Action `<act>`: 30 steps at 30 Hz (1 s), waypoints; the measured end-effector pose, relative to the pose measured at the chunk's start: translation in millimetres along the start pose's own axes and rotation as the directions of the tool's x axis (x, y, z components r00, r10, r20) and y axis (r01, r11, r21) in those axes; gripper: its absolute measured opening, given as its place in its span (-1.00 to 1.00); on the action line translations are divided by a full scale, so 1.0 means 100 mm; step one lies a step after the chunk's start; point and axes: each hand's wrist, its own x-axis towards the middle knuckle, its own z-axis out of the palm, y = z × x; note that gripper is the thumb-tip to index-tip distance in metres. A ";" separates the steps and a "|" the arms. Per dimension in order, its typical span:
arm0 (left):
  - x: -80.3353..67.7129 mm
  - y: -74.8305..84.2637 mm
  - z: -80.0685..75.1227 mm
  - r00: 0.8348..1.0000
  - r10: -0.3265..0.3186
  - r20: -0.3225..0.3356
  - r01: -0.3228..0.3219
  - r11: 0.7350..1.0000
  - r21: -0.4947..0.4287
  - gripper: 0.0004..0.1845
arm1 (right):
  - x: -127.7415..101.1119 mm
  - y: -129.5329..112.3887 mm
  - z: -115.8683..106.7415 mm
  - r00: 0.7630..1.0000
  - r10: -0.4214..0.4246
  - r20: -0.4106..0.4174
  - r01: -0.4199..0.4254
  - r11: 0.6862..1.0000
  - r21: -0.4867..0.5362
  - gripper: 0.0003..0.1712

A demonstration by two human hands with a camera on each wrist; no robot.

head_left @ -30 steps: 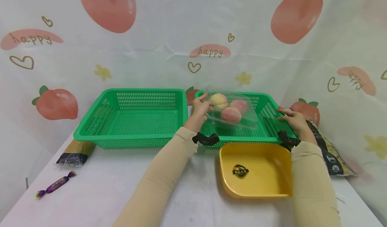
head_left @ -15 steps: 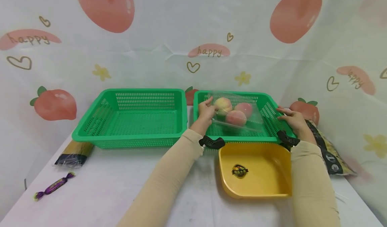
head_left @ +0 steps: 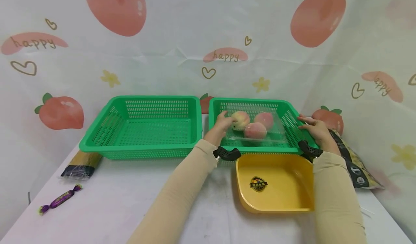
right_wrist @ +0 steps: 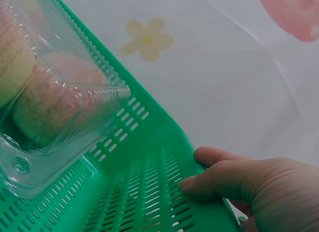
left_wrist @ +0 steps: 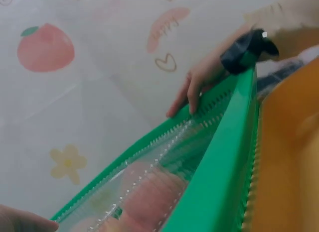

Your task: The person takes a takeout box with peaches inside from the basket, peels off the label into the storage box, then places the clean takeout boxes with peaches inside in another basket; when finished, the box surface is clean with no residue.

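A clear plastic clamshell box (head_left: 277,133) with three peaches (head_left: 255,130) in it sits within the right green basket (head_left: 260,149). At the box's left end, my left hand (head_left: 219,127) holds it by the edge; some of the fingers are hidden. Whether the box touches the basket floor is hard to tell. My right hand (head_left: 320,134) grips the basket's right rim, with thumb and fingers on either side of the wall in the right wrist view. That view also shows the clear box (right_wrist: 75,97) close up, apart from the right hand.
A second green basket (head_left: 140,153) stands to the left. In front of the right basket is a yellow basin (head_left: 276,193). A purple-wrapped candy (head_left: 61,199) and a packet (head_left: 80,164) lie at left. Another dark packet (head_left: 355,164) lies beyond the right arm.
My left hand has lowered the box of peaches into the right basket, moving it slightly right and levelling it. The right hand has stayed on the rim.
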 end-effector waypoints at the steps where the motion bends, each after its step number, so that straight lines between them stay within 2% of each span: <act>1: 0.00 0.00 0.00 1.000 -0.001 0.003 0.001 1.000 -0.003 -0.30 | 0.00 0.00 0.00 1.000 0.004 0.001 -0.004 1.000 -0.009 -0.38; 8: 0.03 0.00 0.01 1.000 -0.025 0.008 0.025 1.000 0.002 -0.29 | 0.02 0.00 -0.01 1.000 0.019 -0.002 -0.019 1.000 -0.012 -0.40; 11: 0.01 0.00 -0.01 0.999 -0.042 0.016 0.041 0.999 0.031 -0.27 | 0.02 -0.01 0.01 1.000 0.005 0.000 -0.005 1.000 -0.013 -0.41; 14: -0.04 0.02 -0.02 0.999 -0.033 0.029 0.031 0.997 0.068 -0.23 | 0.01 -0.02 0.01 1.000 -0.004 0.000 0.004 1.000 -0.030 -0.41; 19: -0.19 0.08 -0.05 0.996 0.038 0.076 -0.048 0.989 0.140 -0.21 | -0.01 -0.02 0.00 1.000 -0.005 0.010 0.005 0.999 -0.048 -0.42; 23: -0.37 0.14 -0.12 0.985 0.096 0.144 -0.121 0.977 0.176 -0.22 | -0.01 -0.02 -0.02 1.000 -0.015 0.014 0.016 0.998 -0.059 -0.43; 27: -0.54 0.17 -0.23 0.973 0.127 0.190 -0.174 0.952 0.252 -0.26 | -0.01 -0.03 -0.03 0.999 -0.031 0.021 0.033 0.994 -0.106 -0.42; 30: -0.66 0.14 -0.34 0.965 0.145 0.219 -0.209 0.929 0.304 -0.31 | 0.00 -0.06 -0.05 0.997 -0.035 0.065 0.044 0.988 -0.151 -0.42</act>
